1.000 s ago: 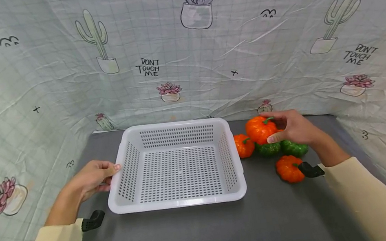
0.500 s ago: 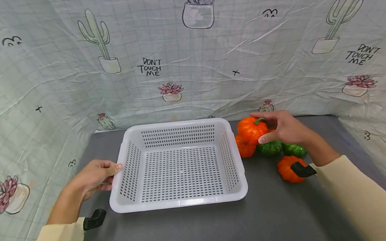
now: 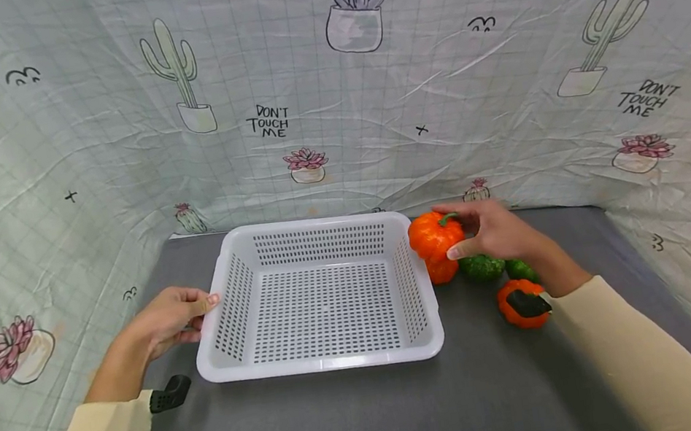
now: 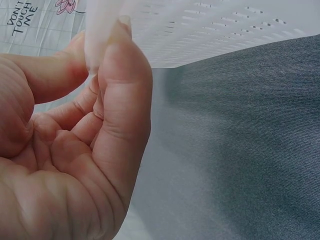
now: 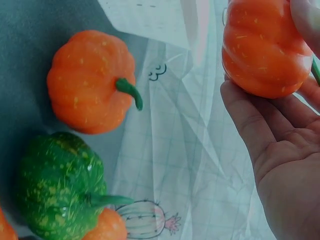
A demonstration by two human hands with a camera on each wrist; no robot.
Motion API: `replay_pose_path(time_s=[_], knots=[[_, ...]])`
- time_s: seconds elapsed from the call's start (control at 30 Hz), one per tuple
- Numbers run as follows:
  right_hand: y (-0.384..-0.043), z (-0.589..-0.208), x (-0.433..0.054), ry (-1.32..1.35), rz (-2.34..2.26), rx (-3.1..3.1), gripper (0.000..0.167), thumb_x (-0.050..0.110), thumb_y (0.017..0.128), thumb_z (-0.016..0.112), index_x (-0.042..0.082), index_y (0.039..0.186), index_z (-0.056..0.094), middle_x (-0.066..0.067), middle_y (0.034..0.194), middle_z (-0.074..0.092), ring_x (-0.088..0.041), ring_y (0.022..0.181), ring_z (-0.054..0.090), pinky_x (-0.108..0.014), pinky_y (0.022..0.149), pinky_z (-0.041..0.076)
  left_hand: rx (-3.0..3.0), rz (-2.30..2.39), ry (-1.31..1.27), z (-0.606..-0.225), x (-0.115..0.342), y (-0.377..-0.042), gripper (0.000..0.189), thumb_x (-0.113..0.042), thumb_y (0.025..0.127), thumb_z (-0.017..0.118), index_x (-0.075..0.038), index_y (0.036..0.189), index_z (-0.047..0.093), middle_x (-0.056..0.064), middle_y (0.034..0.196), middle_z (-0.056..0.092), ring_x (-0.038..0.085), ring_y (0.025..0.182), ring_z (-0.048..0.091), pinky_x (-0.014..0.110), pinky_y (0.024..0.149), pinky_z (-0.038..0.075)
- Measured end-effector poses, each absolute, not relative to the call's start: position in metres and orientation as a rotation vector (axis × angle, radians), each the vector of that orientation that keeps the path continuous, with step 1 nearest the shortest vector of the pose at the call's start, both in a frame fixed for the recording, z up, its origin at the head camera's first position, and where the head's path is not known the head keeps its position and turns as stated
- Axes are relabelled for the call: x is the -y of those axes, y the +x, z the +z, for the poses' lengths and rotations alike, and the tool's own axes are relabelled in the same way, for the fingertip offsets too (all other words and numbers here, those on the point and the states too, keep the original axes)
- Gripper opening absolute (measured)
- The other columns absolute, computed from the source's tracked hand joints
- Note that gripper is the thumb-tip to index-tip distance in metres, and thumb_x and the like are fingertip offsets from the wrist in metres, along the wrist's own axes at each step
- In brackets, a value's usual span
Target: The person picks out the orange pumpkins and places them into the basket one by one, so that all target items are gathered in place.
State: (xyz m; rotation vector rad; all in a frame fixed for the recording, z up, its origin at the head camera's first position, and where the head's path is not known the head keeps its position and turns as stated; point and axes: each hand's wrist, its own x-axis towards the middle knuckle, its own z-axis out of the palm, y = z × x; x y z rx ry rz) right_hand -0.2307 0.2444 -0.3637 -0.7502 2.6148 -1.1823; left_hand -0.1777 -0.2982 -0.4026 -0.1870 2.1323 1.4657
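Observation:
A white perforated plastic basket [image 3: 329, 363] stands on the grey table. My left hand [image 3: 177, 318] pinches its left rim between thumb and fingers, as the left wrist view shows close up. My right hand [image 3: 493, 230] grips an orange pumpkin [image 3: 434, 234] with a green stem, held up at the basket's right rim. In the right wrist view the held pumpkin [image 5: 267, 47] sits between thumb and fingers, above the others. Below it in the head view, a second orange pumpkin [image 3: 442, 270] rests beside the basket, partly hidden.
Green speckled pumpkins [image 3: 482, 267] lie right of the basket, partly under my right hand. Another orange pumpkin [image 3: 526, 319] lies nearer the front, overlapped by the black wrist camera [image 3: 528, 303]. A patterned cloth [image 3: 329, 100] hangs behind and at both sides of the table [image 3: 348, 421].
My right hand has carried the orange pumpkin leftward, from above the green pumpkins to the basket's right rim. My left hand keeps its hold on the basket, which stays in place.

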Motion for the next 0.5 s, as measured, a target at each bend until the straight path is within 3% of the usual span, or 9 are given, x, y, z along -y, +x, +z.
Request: replay_pose_path(time_s=[0.2,0.4,0.5], knots=[[-0.234,-0.364,-0.236,-0.738,-1.188,-2.594,0.080,0.009,0.084,0.087,0.002,0.154,0.048,-0.022,0.149,0.059,-0.036,0.121,0.068,-0.041,0.097,0.059,-2.134,1.462,-0.189,-0.404,0.299,-0.179,0.031,-0.025,0.109,0.055,0.003,0.111,0.068,0.000,0.087,0.073,0.013,0.079,0.068,0.034,0.069,0.060],[-0.236,-0.364,-0.226,-0.731,-1.225,-2.545,0.079,0.009,0.085,0.086,0.002,0.154,0.048,-0.022,0.147,0.060,-0.034,0.119,0.068,-0.034,0.096,0.059,-2.135,1.463,-0.183,-0.404,0.299,-0.179,0.031,-0.025,0.109,0.055,0.003,0.110,0.068,0.000,0.088,0.073,0.014,0.080,0.068,0.035,0.070,0.060],[-0.236,-0.365,-0.221,-0.722,-1.225,-2.544,0.079,0.009,0.085,0.087,0.002,0.154,0.048,-0.020,0.148,0.060,-0.033,0.119,0.068,-0.039,0.098,0.058,-2.139,1.457,-0.179,-0.405,0.299,-0.180,0.030,-0.025,0.110,0.055,0.003,0.110,0.068,0.000,0.088,0.073,0.014,0.080,0.068,0.035,0.070,0.060]])
